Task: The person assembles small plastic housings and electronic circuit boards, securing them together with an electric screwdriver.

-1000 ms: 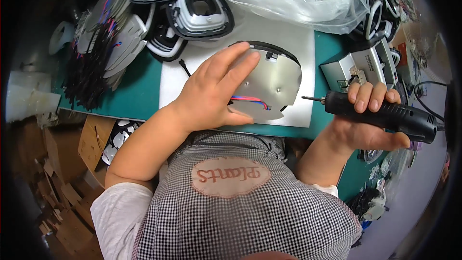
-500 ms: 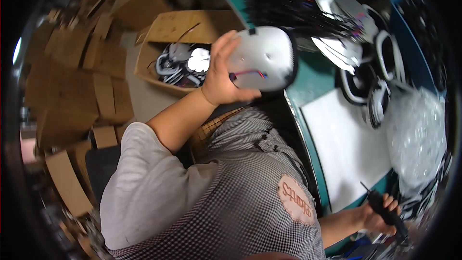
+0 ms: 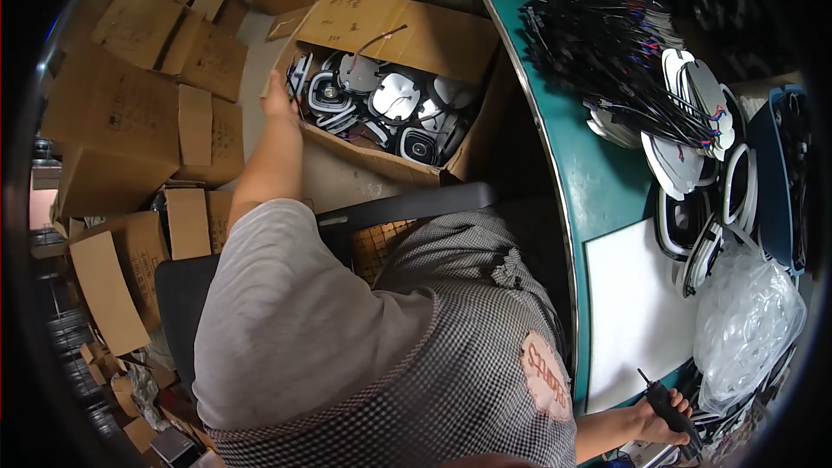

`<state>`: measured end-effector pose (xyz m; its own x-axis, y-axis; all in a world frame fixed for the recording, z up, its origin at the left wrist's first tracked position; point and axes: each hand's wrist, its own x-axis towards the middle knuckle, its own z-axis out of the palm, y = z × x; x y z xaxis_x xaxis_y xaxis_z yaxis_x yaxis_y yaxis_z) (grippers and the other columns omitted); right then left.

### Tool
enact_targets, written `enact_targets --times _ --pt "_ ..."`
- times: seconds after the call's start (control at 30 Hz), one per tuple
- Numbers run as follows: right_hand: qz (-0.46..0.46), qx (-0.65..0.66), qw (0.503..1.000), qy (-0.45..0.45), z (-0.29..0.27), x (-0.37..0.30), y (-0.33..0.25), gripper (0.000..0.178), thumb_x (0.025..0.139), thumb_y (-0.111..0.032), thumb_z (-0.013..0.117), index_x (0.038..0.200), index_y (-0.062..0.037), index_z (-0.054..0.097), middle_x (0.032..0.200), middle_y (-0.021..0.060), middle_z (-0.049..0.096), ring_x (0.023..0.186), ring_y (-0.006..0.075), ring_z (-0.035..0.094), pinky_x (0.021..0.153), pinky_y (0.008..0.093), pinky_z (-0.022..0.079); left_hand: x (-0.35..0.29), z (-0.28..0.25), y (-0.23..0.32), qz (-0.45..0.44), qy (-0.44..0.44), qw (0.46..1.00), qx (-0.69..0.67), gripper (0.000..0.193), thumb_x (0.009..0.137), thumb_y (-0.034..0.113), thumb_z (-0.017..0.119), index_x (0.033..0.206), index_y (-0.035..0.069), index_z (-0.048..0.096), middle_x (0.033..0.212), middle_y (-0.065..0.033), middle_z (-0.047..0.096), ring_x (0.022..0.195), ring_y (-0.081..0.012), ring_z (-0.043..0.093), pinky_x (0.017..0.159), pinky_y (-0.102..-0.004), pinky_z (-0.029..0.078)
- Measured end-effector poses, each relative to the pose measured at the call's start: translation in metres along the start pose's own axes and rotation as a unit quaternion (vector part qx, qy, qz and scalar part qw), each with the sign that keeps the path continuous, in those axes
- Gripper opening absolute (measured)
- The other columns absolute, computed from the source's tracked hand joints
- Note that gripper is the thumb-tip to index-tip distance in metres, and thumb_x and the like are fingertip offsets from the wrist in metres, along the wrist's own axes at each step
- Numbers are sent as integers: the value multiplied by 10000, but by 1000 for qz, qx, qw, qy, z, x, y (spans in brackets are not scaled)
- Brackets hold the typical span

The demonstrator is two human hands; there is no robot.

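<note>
My left hand (image 3: 277, 102) reaches into the left end of an open cardboard box (image 3: 373, 156). Its fingers and thumb close about a rounded panel (image 3: 299, 75) with a dark rim, seen nearly edge-on; the grip is partly hidden. Inside lie several similar pieces, some with silver backs (image 3: 395, 98), others with white frames around a dark middle (image 3: 419, 147). At the lower right, my right hand (image 3: 657, 420) is wrapped around a black electric screwdriver (image 3: 671, 412), its thin bit pointing up and left beside a white sheet (image 3: 637, 312) on the green table.
A black chair armrest (image 3: 407, 211) stands between me and the box. On the green table (image 3: 555, 121) lie bundled black cables (image 3: 581, 43), silver panels (image 3: 674, 165), white frames, a clear plastic bag (image 3: 747, 321) and a blue bin (image 3: 771, 182). Cardboard boxes (image 3: 121, 121) crowd the left.
My left hand has carried the silver-backed panel from in front of me left and down into the box. My right hand still holds the screwdriver, and the whole view has shifted.
</note>
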<state>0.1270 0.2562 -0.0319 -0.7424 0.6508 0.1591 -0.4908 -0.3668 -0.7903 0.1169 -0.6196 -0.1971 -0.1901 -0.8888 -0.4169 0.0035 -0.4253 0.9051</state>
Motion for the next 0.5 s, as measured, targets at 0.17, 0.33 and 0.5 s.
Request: enact_targets --times 0.17,0.33,0.5 --pt "-16 -17 999 46 8 -10 5 603 675 -509 815 911 -57 494 783 38 440 701 190 454 701 318 423 2 35 20 204 135 969 -15 709 876 401 699 1398 -5 442 1324 -174 509 1083 -252 583 904 -354 508" --pt "-17 -43 996 70 13 -15 21 581 694 -501 805 899 -71 471 760 25 410 653 182 436 672 312 429 30 55 -39 217 12 958 184 546 908 344 671 1305 9 499 1187 -135 603 960 -199 626 803 -314 536" --pt "24 -60 988 140 12 -19 36 507 817 -528 683 898 -74 473 764 22 426 633 169 436 648 315 451 -22 126 -114 -23 -258 951 169 503 941 414 618 1253 28 537 1148 -150 649 980 -229 665 811 -340 549"
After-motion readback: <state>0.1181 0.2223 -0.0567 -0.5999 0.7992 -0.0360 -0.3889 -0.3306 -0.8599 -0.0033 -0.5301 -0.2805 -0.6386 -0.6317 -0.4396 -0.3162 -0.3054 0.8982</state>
